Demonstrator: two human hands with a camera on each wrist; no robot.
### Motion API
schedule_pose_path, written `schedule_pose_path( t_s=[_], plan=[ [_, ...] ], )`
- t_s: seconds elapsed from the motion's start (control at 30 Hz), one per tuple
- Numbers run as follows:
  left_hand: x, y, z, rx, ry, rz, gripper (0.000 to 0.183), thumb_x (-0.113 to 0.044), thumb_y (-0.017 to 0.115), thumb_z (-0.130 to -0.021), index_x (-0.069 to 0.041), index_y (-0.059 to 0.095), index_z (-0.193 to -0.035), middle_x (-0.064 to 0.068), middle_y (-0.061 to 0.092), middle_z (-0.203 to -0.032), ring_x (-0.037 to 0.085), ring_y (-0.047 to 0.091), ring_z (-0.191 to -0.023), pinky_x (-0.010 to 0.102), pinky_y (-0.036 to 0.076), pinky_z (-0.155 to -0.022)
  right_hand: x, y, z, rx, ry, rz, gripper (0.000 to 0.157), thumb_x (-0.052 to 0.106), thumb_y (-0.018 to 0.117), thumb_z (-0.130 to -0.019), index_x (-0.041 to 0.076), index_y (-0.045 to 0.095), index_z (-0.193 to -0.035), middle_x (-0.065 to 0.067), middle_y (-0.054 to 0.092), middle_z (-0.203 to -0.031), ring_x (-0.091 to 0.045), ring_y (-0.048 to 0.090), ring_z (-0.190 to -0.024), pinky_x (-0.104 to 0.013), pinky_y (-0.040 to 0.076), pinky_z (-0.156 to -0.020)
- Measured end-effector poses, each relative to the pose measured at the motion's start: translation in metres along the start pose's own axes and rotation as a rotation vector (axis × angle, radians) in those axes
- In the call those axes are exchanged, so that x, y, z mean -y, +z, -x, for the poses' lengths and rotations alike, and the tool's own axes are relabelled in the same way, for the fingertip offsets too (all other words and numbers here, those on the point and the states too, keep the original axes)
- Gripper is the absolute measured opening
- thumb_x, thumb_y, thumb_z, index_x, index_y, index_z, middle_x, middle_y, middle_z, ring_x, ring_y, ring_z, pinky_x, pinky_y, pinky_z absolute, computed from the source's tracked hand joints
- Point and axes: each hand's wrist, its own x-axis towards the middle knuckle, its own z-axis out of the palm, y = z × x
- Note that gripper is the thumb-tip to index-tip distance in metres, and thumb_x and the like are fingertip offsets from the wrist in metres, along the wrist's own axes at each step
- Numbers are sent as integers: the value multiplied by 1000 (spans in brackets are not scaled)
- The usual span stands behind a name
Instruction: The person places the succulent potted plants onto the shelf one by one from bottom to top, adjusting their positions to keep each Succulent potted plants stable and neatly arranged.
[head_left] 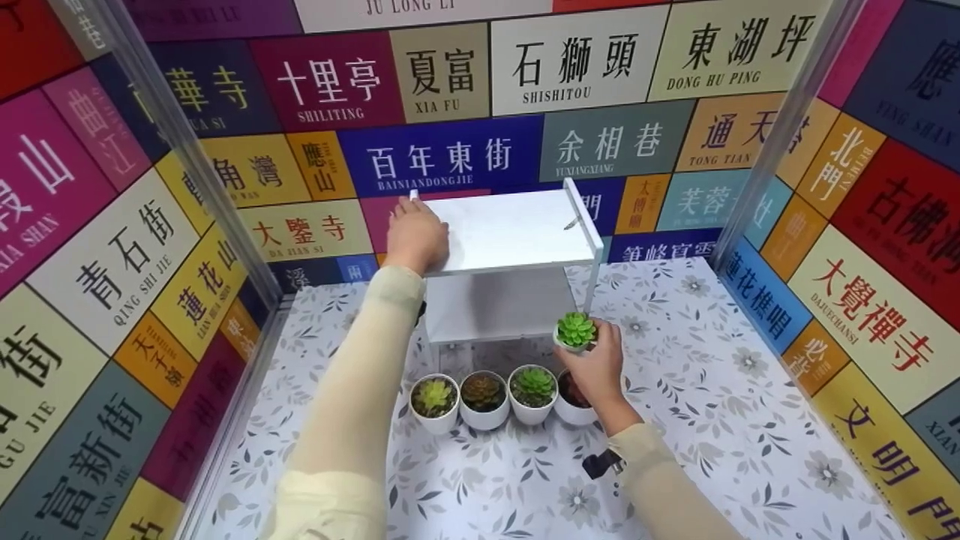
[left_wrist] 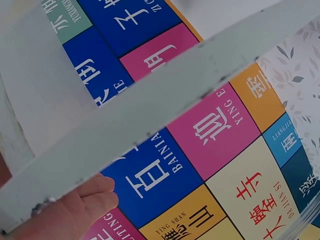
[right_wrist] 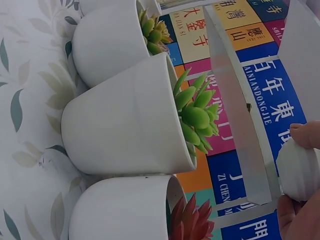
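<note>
A white two-tier shelf (head_left: 510, 229) stands at the back of the table. My left hand (head_left: 417, 234) grips its upper left side; in the left wrist view, fingers (left_wrist: 92, 202) show behind the pale side bar (left_wrist: 150, 107). My right hand (head_left: 600, 371) holds a small potted succulent (head_left: 576, 330) with bright green leaves, raised near the shelf's right front. In the right wrist view, finger and thumb pinch its white pot (right_wrist: 298, 170). Below, in a row, stand a yellow-green succulent (head_left: 434, 397), a brownish one (head_left: 484, 391), a green one (head_left: 534, 384) and a reddish one (head_left: 574, 412), partly hidden by my right hand.
A white tabletop (head_left: 697, 420) with a grey leaf pattern lies under everything. Panels of coloured place-name signs (head_left: 442, 161) rise behind and on both sides. Metal corner posts (head_left: 787, 127) stand at the back left and back right.
</note>
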Motion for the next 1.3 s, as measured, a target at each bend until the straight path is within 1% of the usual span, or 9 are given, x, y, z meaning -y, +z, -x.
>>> schedule_pose_path(
  t_s=[0.23,0.37,0.47,0.6,0.73,0.8,1.0,1.17,1.3],
  plan=[
    [1,1,-1,-8,5,27,75,-39,35,-115,14,14,-164,37,12,-172,48,18,-163,54,15,-136,4,4,0,-13,13,-6,67,15,94,-74,-4,58,-128,-24,55,-124,-41,56,-120,-54,46,-112],
    [3,0,-1,-8,-5,3,76,-39,35,-115,15,14,-163,38,14,-172,48,20,-163,54,18,-136,6,8,-2,-5,33,7,67,17,94,-75,-2,58,-129,-23,53,-126,-40,55,-120,-55,47,-112],
    [2,-1,-1,-8,-5,-15,76,-40,35,-115,16,15,-163,38,15,-172,48,21,-162,54,20,-136,6,11,-3,-17,58,5,66,17,93,-75,-1,58,-129,-23,52,-126,-40,56,-119,-55,47,-112],
    [1,-2,0,-10,-7,0,76,-40,35,-115,15,14,-163,37,15,-172,48,21,-163,54,20,-135,8,14,-4,-42,71,-23,68,14,94,-74,0,57,-129,-23,52,-128,-40,56,-121,-54,47,-114],
    [1,-1,0,-2,-19,1,76,-40,35,-115,14,13,-164,36,14,-173,47,20,-163,54,19,-136,9,17,-4,-57,70,-33,71,14,95,-73,0,55,-129,-24,54,-130,-42,57,-126,-53,46,-117],
    [0,0,0,1,-14,-4,76,-40,34,-115,14,13,-164,36,14,-173,47,20,-163,54,19,-136,9,17,-4,-65,69,-34,71,14,96,-72,0,55,-128,-24,54,-129,-42,57,-126,-53,46,-117],
    [1,0,0,0,-8,0,76,-40,35,-115,15,13,-164,37,13,-173,48,20,-163,55,19,-135,9,21,-4,-82,68,-62,72,10,97,-71,-3,53,-126,-26,55,-127,-44,58,-124,-54,47,-116],
    [1,-1,0,-12,-14,19,76,-41,36,-115,14,14,-164,35,14,-173,47,20,-163,54,18,-136,11,21,-5,-87,77,-78,72,10,97,-71,-4,53,-126,-26,57,-127,-44,58,-124,-53,46,-116],
    [1,1,-1,-6,-16,16,77,-42,36,-114,13,13,-164,35,14,-173,47,20,-163,54,18,-136,12,21,-4,-85,85,-94,72,11,97,-72,-4,52,-126,-26,56,-127,-43,58,-124,-53,47,-114]
  ],
)
